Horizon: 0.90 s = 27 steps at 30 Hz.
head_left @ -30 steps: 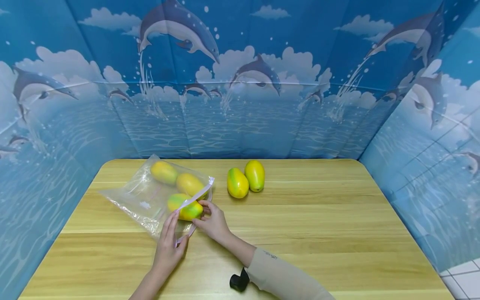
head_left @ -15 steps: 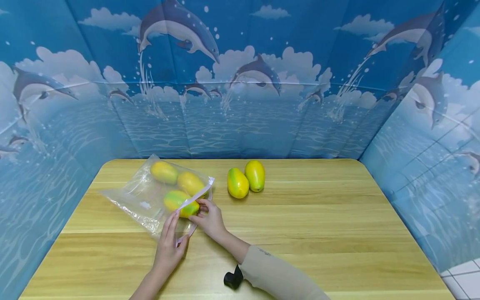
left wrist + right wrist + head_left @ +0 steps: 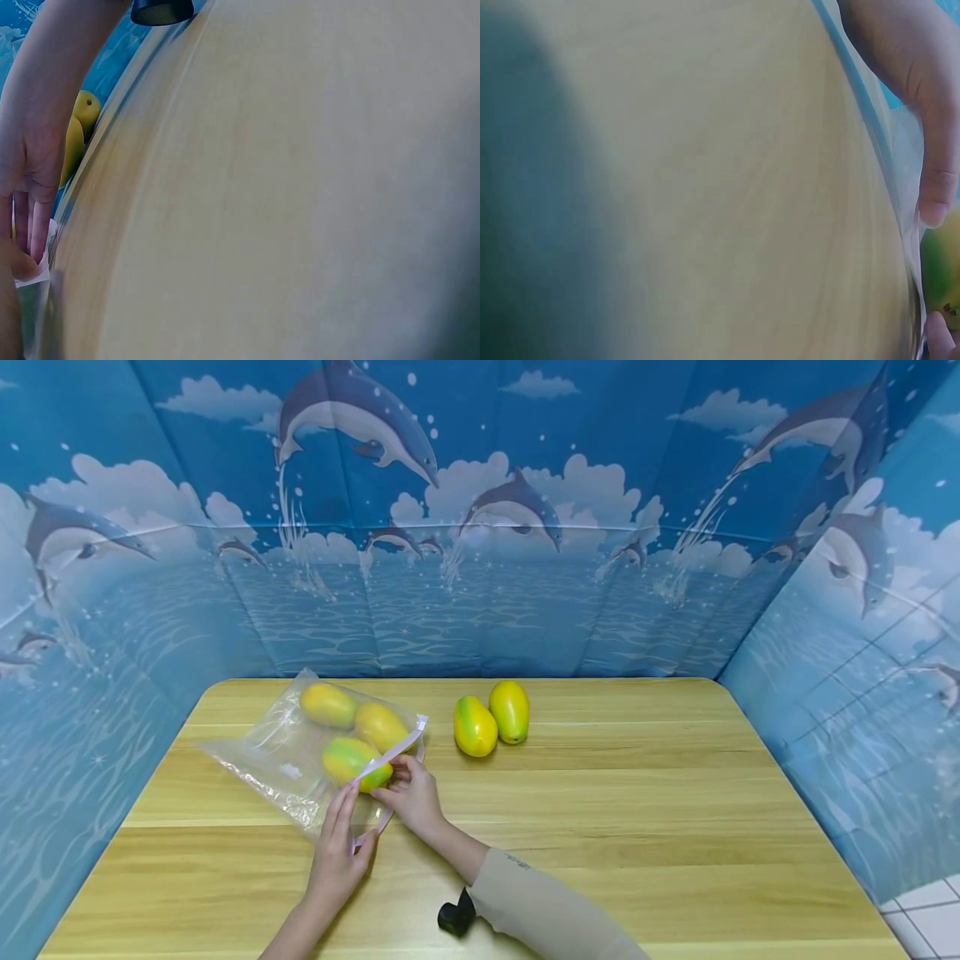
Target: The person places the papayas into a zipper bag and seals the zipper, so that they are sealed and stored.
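A clear zip bag (image 3: 258, 747) with a pale lilac rim lies on the table's left side. Inside it are two yellow mangoes, a back mango (image 3: 327, 705) and a middle mango (image 3: 380, 727). My left hand (image 3: 336, 852) holds the bag's mouth, fingers at the upper rim and thumb by the lower one. My right hand (image 3: 414, 795) grips the outer end of a green-yellow mango (image 3: 347, 760), most of which is within the bag. In the right wrist view, thumb and fingertip stand at either side of this mango's end (image 3: 941, 262).
Two more mangoes, a left mango (image 3: 476, 727) and a right mango (image 3: 509, 712), lie side by side near the back of the wooden table (image 3: 637, 827). A dolphin-print curtain (image 3: 480, 602) hangs behind the table. A black device (image 3: 456, 914) sits at the right sleeve.
My right hand has moved left, pushing the green-yellow mango deeper into the bag. The left hand stays at the bag's mouth, and the two mangoes outside have not moved.
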Each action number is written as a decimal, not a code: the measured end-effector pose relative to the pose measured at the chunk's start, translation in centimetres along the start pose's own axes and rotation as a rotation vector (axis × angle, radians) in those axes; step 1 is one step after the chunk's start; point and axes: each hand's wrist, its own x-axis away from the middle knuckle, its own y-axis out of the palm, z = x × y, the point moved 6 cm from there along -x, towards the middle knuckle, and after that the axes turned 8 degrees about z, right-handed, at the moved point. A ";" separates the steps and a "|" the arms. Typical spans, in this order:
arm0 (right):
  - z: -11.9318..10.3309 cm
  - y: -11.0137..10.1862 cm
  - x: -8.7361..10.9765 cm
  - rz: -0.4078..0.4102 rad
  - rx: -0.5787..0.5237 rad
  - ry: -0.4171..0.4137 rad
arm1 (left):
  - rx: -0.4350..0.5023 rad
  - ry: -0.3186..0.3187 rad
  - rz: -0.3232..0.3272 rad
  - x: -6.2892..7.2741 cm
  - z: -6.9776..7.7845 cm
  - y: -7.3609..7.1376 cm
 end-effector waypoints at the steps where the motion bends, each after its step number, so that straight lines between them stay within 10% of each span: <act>1: 0.1 0.1 -0.1 0.000 -0.003 0.001 | -0.002 0.000 0.000 0.0 0.0 0.0; 27: -2.2 -2.8 0.7 0.062 -0.052 -0.006 | -0.041 -0.009 -0.015 0.1 0.0 0.1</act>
